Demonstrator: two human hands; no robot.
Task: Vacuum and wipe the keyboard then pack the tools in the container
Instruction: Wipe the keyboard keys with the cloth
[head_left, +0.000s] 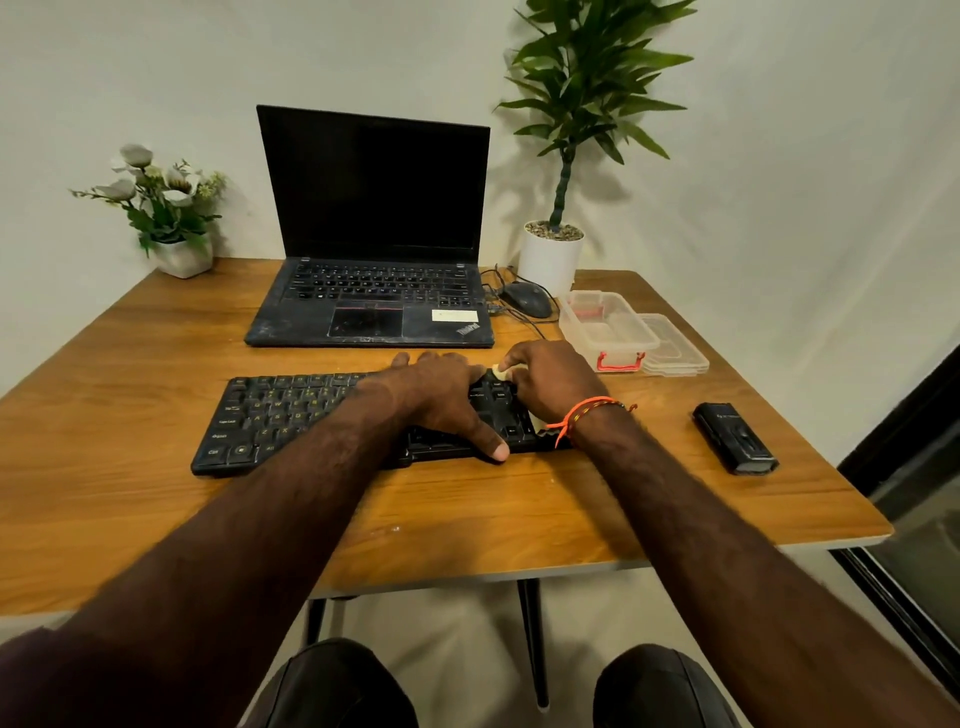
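A black keyboard (270, 421) lies on the wooden table (130, 467) in front of me. My left hand (441, 400) rests flat across its right half, thumb at the front edge. My right hand (550, 384) sits at the keyboard's far right end and pinches a small pale wipe (501, 372) against the keys. A black handheld vacuum (735, 437) lies on the table to the right. The clear plastic container (608, 332) with red clips stands behind my right hand, its lid (675, 348) lying beside it.
An open black laptop (374, 249) stands behind the keyboard, with a wired mouse (527, 299) to its right. A white flower pot (182, 254) is at the back left and a tall potted plant (550, 254) at the back right. The table's right edge is near the vacuum.
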